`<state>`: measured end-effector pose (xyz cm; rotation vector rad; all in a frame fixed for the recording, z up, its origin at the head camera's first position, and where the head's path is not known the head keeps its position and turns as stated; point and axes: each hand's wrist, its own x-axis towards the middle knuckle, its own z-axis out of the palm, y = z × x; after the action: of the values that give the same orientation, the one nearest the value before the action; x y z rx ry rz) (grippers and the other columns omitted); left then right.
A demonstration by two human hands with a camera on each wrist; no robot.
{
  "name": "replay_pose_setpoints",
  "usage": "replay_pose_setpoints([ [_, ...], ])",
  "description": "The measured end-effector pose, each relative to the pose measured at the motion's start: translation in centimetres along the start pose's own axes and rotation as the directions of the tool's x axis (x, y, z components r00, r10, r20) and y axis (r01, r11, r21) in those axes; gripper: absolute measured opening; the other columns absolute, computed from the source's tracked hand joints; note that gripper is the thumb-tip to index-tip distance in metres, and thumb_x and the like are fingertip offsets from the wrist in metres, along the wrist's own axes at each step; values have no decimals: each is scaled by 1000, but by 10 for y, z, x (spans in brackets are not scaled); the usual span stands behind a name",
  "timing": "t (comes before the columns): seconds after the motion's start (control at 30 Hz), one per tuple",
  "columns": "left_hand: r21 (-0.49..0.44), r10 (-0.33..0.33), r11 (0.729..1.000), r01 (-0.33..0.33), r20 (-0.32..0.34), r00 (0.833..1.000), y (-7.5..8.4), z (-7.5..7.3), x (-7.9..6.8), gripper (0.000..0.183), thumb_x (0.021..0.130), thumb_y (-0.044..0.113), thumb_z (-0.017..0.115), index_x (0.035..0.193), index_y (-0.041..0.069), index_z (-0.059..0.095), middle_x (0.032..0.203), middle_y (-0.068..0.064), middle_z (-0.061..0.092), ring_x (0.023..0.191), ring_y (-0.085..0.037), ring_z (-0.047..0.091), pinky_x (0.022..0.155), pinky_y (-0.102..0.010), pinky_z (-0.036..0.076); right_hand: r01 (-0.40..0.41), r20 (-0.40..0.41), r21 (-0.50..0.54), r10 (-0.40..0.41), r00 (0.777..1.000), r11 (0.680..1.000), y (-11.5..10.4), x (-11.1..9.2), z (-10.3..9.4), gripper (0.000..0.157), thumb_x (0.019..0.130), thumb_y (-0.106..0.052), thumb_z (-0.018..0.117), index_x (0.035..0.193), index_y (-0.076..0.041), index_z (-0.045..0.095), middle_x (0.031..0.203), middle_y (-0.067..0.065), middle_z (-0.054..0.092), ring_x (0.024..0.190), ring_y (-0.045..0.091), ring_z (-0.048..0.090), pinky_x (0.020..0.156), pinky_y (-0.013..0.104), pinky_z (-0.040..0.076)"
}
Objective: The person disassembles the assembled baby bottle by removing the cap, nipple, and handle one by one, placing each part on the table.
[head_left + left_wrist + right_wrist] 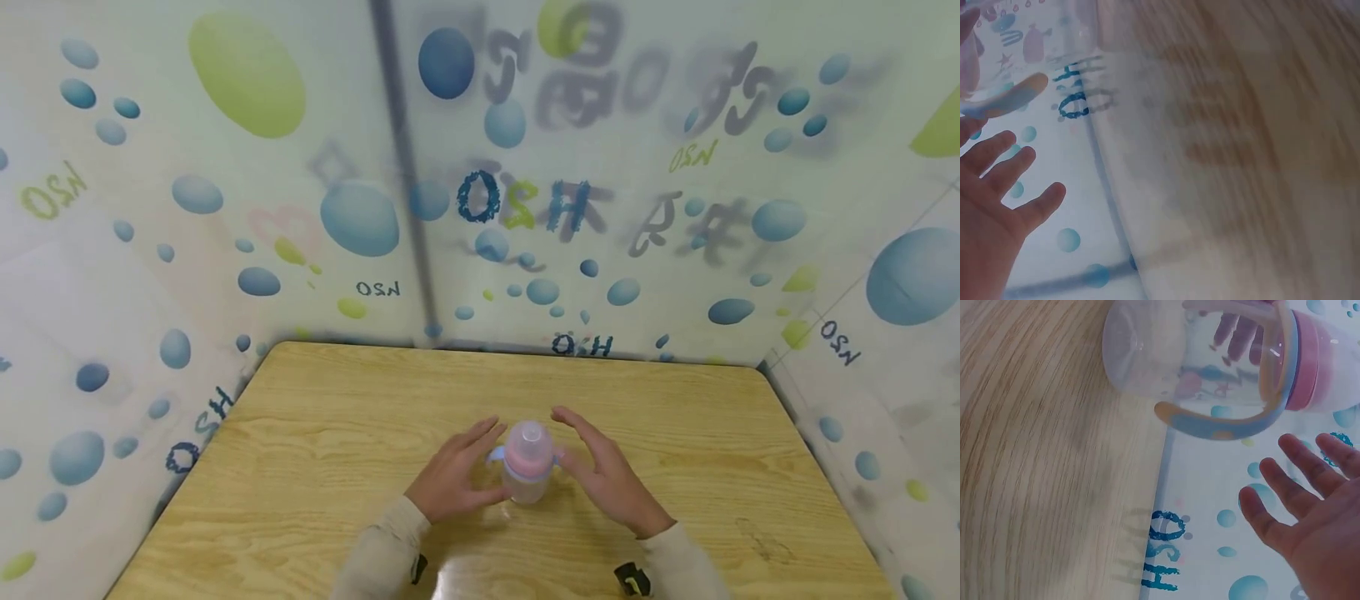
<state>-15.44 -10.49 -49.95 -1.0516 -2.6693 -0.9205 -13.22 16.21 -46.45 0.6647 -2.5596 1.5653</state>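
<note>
A clear baby bottle [527,490] with a pink collar, a see-through cap and blue-and-orange side handles stands upright on the wooden table. My left hand [453,477] is just left of it, fingers relaxed and thumb close to the bottle's lower side. On the other side, my right hand [611,482] faces the bottle with its fingers extended. In the right wrist view, spread fingers [1300,469] lie apart from the curved handle [1222,429]. The left wrist view shows the other handle [1010,100] just above the left fingers.
The light wood table [345,392] reaches back to a printed wall sheet [645,150] with blue and green drops and lettering. Similar sheets border the left and right sides. Small black pieces [633,577] sit at both sleeve cuffs.
</note>
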Motion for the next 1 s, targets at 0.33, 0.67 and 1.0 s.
replay_pose_setpoints([
  [0.33, -98, 42, 994, -46, -46, 998, -1, 14, 11, 91, 75, 38, 88, 148, 6, 45, 145, -22, 50, 130, -35, 52, 102, -52, 44, -5, 69, 20, 3, 998, 1000, -10, 1, 8, 58, 98, -22, 64, 151, -13, 41, 152, 8, 45, 140, 33, 39, 108, 63, 32],
  [0.67, -273, -68, 959, 68, 9, 998, 4, 17, 15, 84, 76, 41, 86, 146, 15, 49, 140, 0, 58, 124, -18, 57, 102, -40, 46, -52, 27, -49, 53, 998, 997, -11, 7, 18, 69, 88, -37, 76, 147, -16, 47, 147, 6, 51, 136, 30, 45, 107, 61, 34],
  [1.0, -384, -137, 910, 156, 76, 988, 4, 23, 18, 83, 79, 40, 84, 147, 11, 48, 140, -2, 58, 126, -19, 56, 103, -40, 46, -54, 8, -56, 55, 998, 997, -9, 11, 20, 70, 87, -36, 78, 145, -9, 50, 145, 7, 53, 134, 31, 47, 106, 61, 35],
])
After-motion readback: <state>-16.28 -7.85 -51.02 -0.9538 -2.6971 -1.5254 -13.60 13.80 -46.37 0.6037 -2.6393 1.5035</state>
